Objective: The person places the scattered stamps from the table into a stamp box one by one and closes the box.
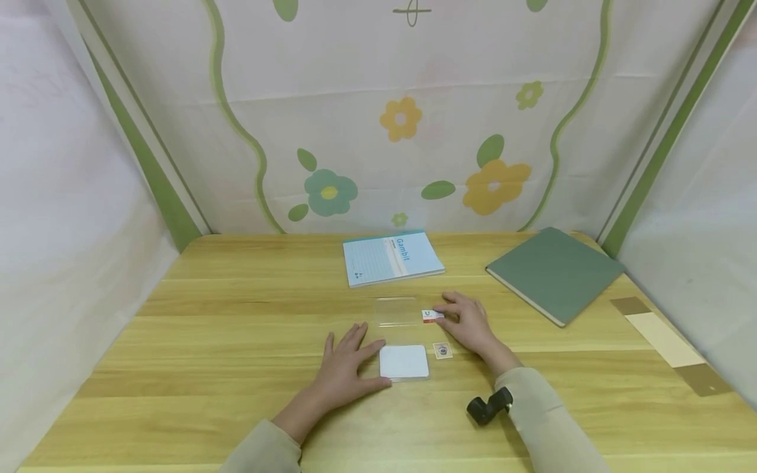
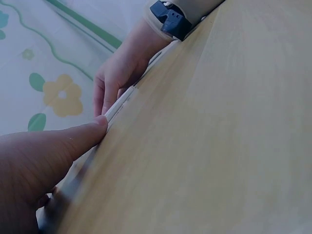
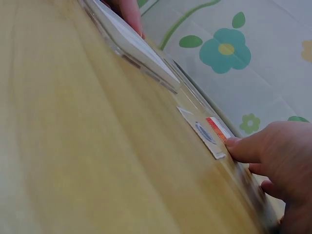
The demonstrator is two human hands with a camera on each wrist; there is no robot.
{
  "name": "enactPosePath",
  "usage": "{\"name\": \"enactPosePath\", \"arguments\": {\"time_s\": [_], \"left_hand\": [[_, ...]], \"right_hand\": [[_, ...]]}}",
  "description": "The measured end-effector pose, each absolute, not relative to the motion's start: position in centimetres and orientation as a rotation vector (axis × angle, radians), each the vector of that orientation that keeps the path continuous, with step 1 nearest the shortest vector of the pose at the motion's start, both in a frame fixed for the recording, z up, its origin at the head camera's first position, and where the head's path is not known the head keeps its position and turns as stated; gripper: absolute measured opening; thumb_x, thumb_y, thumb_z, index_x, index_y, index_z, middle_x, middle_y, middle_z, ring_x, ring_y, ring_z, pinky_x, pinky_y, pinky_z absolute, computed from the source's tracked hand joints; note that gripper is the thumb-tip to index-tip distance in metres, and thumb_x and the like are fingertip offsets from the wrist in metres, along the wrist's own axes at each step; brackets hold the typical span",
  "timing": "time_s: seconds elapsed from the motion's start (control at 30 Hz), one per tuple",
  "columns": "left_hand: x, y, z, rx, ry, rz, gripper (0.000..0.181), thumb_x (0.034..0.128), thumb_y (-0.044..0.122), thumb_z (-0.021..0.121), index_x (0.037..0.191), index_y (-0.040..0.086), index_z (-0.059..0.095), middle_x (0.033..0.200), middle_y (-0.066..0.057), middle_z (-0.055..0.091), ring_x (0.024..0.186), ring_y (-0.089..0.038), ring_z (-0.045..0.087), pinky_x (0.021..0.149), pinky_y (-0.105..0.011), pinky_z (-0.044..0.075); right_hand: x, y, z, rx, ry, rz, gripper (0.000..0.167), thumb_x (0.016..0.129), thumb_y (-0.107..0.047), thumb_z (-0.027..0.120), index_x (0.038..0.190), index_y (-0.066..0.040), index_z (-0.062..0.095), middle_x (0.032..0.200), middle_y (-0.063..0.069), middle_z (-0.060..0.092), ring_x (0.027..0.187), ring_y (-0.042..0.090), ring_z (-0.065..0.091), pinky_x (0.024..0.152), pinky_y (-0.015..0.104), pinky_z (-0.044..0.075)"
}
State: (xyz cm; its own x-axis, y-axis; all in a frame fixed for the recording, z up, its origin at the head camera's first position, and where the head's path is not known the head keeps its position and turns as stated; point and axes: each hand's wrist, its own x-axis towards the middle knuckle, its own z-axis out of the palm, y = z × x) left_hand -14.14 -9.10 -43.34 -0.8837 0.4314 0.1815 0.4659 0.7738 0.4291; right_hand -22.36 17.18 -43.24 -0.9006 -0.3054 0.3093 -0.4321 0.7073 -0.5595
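In the head view a white card in a clear case (image 1: 404, 362) lies on the table, its left end between the thumb and index finger of my left hand (image 1: 345, 374); the other fingers are spread. In the left wrist view my left thumb (image 2: 87, 134) touches the case's edge (image 2: 118, 103). My right hand (image 1: 468, 324) holds a small red-and-white card (image 1: 431, 316) at its right end by thumb and index finger. Just below it lies a small square piece with a round print (image 1: 442, 351). A clear, flat holder (image 1: 396, 311) lies to the card's left.
A blue-and-white notebook (image 1: 393, 258) lies at the back of the wooden table (image 1: 225, 341), with a green book (image 1: 554, 276) at the back right. Brown-and-cream strips (image 1: 665, 340) lie along the right edge. A black device (image 1: 489, 406) is on my right wrist. Patterned curtains surround the table.
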Motion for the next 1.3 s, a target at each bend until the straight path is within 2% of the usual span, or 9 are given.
{"name": "enactPosePath", "arguments": {"time_s": [0.37,0.47,0.6,0.7,1.1,1.3], "left_hand": [[-14.12,-9.10,-43.42,-0.732,-2.872,-0.735,0.068,0.0706,0.063,0.052,0.125,0.022,0.048,0.137,-0.014,0.025,0.126,-0.028,0.016,0.093,-0.057,-0.002],[-14.11,-9.10,-43.44,-0.731,-2.875,-0.733,0.068,0.0707,0.063,0.052,0.125,0.023,0.047,0.137,-0.014,0.025,0.126,-0.028,0.015,0.093,-0.057,-0.002],[-14.05,-9.11,-43.31,-0.734,-2.877,-0.734,0.067,0.0710,0.062,0.052,0.125,0.022,0.048,0.137,-0.014,0.025,0.126,-0.028,0.015,0.093,-0.057,-0.002],[-14.05,-9.12,-43.26,-0.739,-2.873,-0.733,0.067,0.0711,0.062,0.052,0.125,0.022,0.048,0.137,-0.015,0.025,0.126,-0.029,0.016,0.093,-0.058,-0.002],[-13.99,-9.10,-43.08,-0.737,-2.879,-0.741,0.067,0.0714,0.061,0.053,0.124,0.020,0.049,0.137,-0.015,0.025,0.125,-0.030,0.017,0.093,-0.058,-0.002],[-14.04,-9.12,-43.28,-0.739,-2.879,-0.725,0.068,0.0714,0.063,0.051,0.124,0.021,0.048,0.137,-0.015,0.025,0.125,-0.030,0.017,0.093,-0.058,-0.001]], "right_hand": [[-22.10,16.90,-43.29,0.575,-2.698,0.965,0.018,0.076,-0.009,0.065,0.094,-0.006,0.065,0.117,0.016,0.050,0.111,0.033,0.039,0.093,0.053,0.014],[-22.01,16.80,-43.31,0.567,-2.696,0.963,0.017,0.076,-0.008,0.065,0.093,-0.006,0.066,0.113,0.015,0.052,0.108,0.033,0.041,0.091,0.051,0.019],[-21.92,16.63,-43.30,0.558,-2.691,0.957,0.014,0.076,-0.007,0.065,0.090,-0.006,0.066,0.100,0.008,0.056,0.098,0.028,0.044,0.085,0.045,0.031],[-21.87,16.53,-43.22,0.544,-2.687,0.960,0.013,0.075,-0.006,0.065,0.088,-0.007,0.066,0.092,0.004,0.056,0.093,0.024,0.046,0.080,0.041,0.036],[-21.93,16.47,-43.15,0.567,-2.691,0.980,0.025,0.075,-0.003,0.064,0.100,-0.002,0.063,0.092,0.005,0.057,0.089,0.022,0.047,0.076,0.038,0.038],[-21.95,16.50,-43.10,0.529,-2.697,1.008,0.021,0.074,-0.004,0.065,0.096,-0.004,0.064,0.090,0.005,0.053,0.086,0.022,0.045,0.072,0.036,0.037]]}}
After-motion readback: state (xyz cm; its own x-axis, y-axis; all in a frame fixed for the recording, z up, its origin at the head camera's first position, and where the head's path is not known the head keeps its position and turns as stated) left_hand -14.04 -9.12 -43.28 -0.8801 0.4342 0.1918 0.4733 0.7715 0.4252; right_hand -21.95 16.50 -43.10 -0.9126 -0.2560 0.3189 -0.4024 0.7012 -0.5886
